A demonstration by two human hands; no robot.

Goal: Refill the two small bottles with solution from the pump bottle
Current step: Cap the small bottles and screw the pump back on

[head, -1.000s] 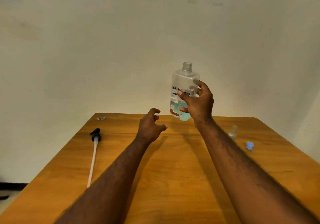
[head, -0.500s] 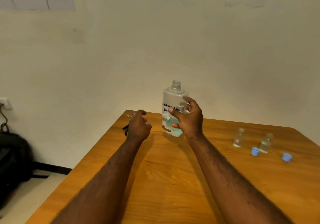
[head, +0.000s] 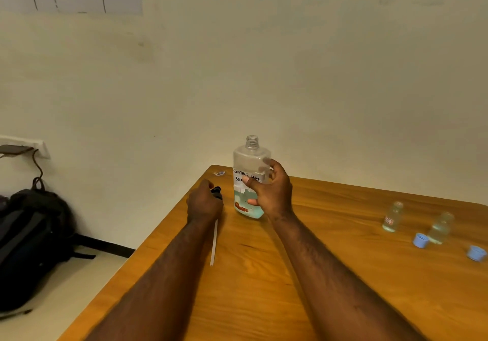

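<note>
Head camera looked down along both bare forearms at a wooden counter (head: pixel 343 301) set against a pale wall. Far left, on the floor, a black backpack (head: pixel 31 235) leaned at the wall below a wall socket (head: pixel 39 146) with a cable hanging from it.

At the counter's left edge the left hand (head: pixel 204 203) lay knuckles up, its fingers (head: pixel 208 183) curled down tightly round the black pump head (head: pixel 217 192), which poked out beside the thumb. The white dip tube (head: pixel 214 243) ran from under that hand back toward the person, flat on the wood. A small pale scrap (head: pixel 219 173) sat at the far corner.

Just right of it stood the pump bottle (head: pixel 250 161), upright, its threaded neck bare and open, bluish solution filling only its lower part. Whether its base touched the counter could not be told. The right hand (head: pixel 274 195) gripped it from the right side: the thumb pressed across the handwritten label on the front, and the other fingers (head: pixel 265 161) wrapped round the back, showing through the clear plastic.

Well apart to the right stood the first small bottle (head: pixel 392 216) and the second small bottle (head: pixel 440 228), both upright, uncapped and holding a little clear liquid. One blue cap (head: pixel 421 240) lay just beside the second bottle, and another blue cap (head: pixel 476 253) lay near the right edge.
</note>
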